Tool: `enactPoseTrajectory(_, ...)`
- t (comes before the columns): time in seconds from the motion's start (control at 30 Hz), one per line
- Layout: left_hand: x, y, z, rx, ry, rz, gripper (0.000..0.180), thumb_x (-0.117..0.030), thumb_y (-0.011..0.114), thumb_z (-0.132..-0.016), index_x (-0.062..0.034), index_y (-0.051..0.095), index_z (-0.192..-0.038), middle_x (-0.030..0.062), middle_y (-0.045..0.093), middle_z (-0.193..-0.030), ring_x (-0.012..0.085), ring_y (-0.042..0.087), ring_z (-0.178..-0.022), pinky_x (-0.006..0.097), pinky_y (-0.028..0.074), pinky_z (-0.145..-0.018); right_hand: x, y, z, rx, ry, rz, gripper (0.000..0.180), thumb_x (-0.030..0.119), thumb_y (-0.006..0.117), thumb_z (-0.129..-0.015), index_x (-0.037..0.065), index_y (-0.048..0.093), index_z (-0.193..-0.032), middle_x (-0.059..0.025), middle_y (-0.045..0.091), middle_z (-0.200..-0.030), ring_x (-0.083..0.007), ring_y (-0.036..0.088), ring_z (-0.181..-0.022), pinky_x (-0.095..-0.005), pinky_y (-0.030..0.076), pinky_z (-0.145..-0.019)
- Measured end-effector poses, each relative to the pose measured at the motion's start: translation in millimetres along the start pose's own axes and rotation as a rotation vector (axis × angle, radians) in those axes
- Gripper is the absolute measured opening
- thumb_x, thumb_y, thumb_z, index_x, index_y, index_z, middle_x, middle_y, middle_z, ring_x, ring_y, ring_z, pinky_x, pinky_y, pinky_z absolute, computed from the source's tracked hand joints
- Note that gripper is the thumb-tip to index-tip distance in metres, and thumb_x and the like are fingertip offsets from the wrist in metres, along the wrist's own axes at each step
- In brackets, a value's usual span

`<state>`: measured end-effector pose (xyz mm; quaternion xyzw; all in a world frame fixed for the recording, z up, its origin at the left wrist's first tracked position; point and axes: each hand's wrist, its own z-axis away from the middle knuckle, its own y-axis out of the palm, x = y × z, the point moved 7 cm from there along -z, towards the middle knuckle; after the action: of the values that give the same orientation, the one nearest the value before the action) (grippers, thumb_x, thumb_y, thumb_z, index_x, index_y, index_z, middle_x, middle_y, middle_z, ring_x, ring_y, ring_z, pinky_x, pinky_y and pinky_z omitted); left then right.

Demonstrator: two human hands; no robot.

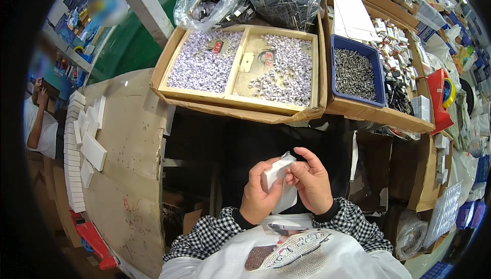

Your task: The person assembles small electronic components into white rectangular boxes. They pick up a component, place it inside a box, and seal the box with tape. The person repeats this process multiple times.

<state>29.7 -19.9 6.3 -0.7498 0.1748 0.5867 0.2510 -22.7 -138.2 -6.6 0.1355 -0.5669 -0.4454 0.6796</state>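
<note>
Both of my hands hold a small white box (276, 171) close to my chest. My left hand (258, 194) grips it from the left and below. My right hand (311, 181) pinches its right side, with the fingers curled over the top end, where a bit of clear film shows. A white sheet or bag hangs under the box between my palms. Checked sleeves cover both wrists.
A wooden tray (236, 66) with two compartments of small pale purple parts lies ahead. A blue bin (356, 74) of small metal parts sits to its right. White boxes (84, 141) are stacked on a cardboard sheet at left. Another person (41, 125) sits at far left.
</note>
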Motion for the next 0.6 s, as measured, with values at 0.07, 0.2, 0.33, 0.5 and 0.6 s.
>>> enactPoseTrajectory(0.07,0.2,0.4,-0.4,0.002,-0.009,-0.003,0.049,-0.001,0.06,-0.085,-0.0077,0.033,-0.126,0.0181,0.055,-0.124,0.0268,0.06,-0.105,0.036,0.049,-0.088,0.1,-1.0,-0.5,0.001,-0.018,-0.018,0.038,0.005,0.06,-0.091,0.003,0.047,-0.126,-0.0097,0.066,-0.092,-0.012,0.062,-0.077,-0.024,0.05,-0.071)
enactPoseTrajectory(0.2,-2.1,1.5,-1.9,0.004,-0.006,-0.014,0.051,-0.002,0.061,-0.085,-0.0077,0.032,-0.128,0.0173,0.056,-0.122,0.0266,0.06,-0.104,0.035,0.049,-0.088,-0.8,-2.5,-0.8,0.004,-0.028,0.038,0.037,0.005,0.059,-0.091,0.003,0.047,-0.125,-0.0099,0.066,-0.092,-0.0119,0.062,-0.078,-0.0235,0.05,-0.071)
enactPoseTrajectory(0.33,-5.7,0.8,-2.7,0.003,-0.024,-0.043,0.053,-0.003,0.061,-0.086,-0.0077,0.033,-0.13,0.0156,0.056,-0.121,0.0262,0.061,-0.103,0.034,0.049,-0.087,-2.3,-2.3,-0.2,-0.005,-0.04,0.058,0.035,0.005,0.059,-0.091,0.002,0.048,-0.123,-0.0098,0.066,-0.091,-0.012,0.063,-0.078,-0.0235,0.05,-0.071)
enactPoseTrajectory(0.5,-10.8,0.5,-3.9,0.046,-0.064,-0.092,0.055,-0.001,0.061,-0.083,-0.0076,0.037,-0.131,0.0165,0.055,-0.122,0.0273,0.06,-0.105,0.034,0.049,-0.087,-1.8,-1.0,0.5,-0.046,-0.007,0.088,0.032,0.005,0.06,-0.09,0.002,0.048,-0.12,-0.0097,0.066,-0.088,-0.0118,0.063,-0.076,-0.023,0.05,-0.07)
enactPoseTrajectory(0.6,-15.2,0.8,-8.1,0.039,-0.031,-0.125,0.053,-0.001,0.064,-0.08,-0.0086,0.045,-0.129,0.0163,0.055,-0.12,0.0305,0.06,-0.104,0.035,0.05,-0.085,0.0,0.2,0.9,-0.068,0.016,0.095,0.031,0.004,0.061,-0.089,0.001,0.048,-0.117,-0.0096,0.066,-0.086,-0.0116,0.063,-0.075,-0.0224,0.05,-0.069)
